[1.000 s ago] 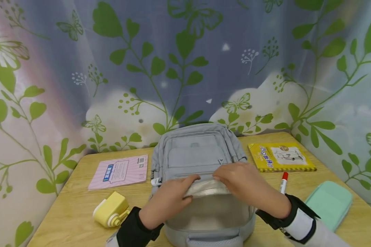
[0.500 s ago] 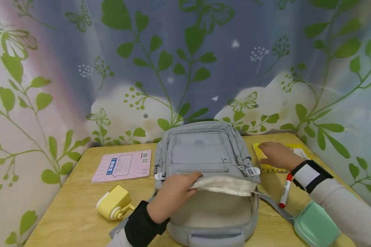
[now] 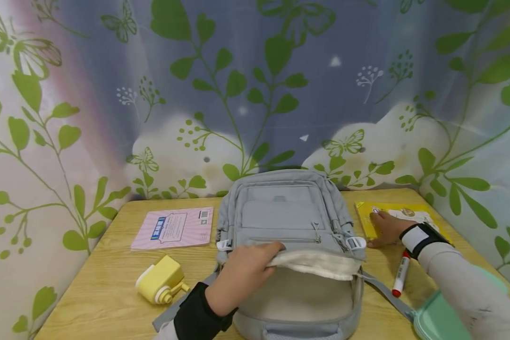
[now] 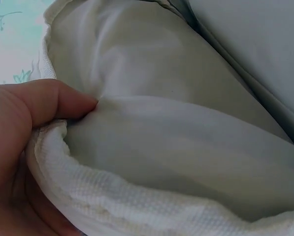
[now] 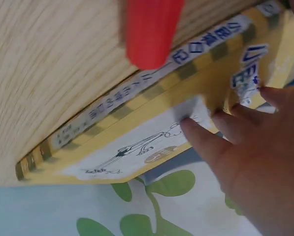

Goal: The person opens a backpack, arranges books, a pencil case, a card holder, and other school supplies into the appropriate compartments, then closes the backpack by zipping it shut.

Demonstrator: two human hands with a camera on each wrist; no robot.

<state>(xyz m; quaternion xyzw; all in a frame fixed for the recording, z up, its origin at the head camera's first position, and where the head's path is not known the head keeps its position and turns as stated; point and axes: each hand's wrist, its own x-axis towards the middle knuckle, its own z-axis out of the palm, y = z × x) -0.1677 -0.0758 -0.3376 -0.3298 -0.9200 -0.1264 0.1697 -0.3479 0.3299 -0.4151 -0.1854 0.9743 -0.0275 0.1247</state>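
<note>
A grey backpack (image 3: 276, 215) lies on the wooden table with its main compartment unzipped toward me. My left hand (image 3: 248, 274) pinches the pale edge of the opening (image 3: 318, 264), thumb inside and fingers underneath, lifting it so the beige lining shows. In the left wrist view the thumb (image 4: 63, 101) presses on that lining (image 4: 151, 128). To the right, my right hand (image 3: 388, 229) rests on a yellow book (image 3: 425, 219). Its fingertips touch the cover in the right wrist view, where the book's spine (image 5: 122, 93) faces the marker; the thumb is mostly out of that frame.
A red-capped white marker (image 3: 401, 274) lies just in front of the yellow book. A mint-green case (image 3: 439, 314) sits under my right forearm, beside a backpack strap (image 3: 386, 293). On the left are a pink book (image 3: 174, 229) and a yellow bottle-like container (image 3: 161, 281).
My right hand has let go of the bag's opening and moved right onto the yellow book. The left hand keeps its pinch on the edge. The view has shifted slightly left.
</note>
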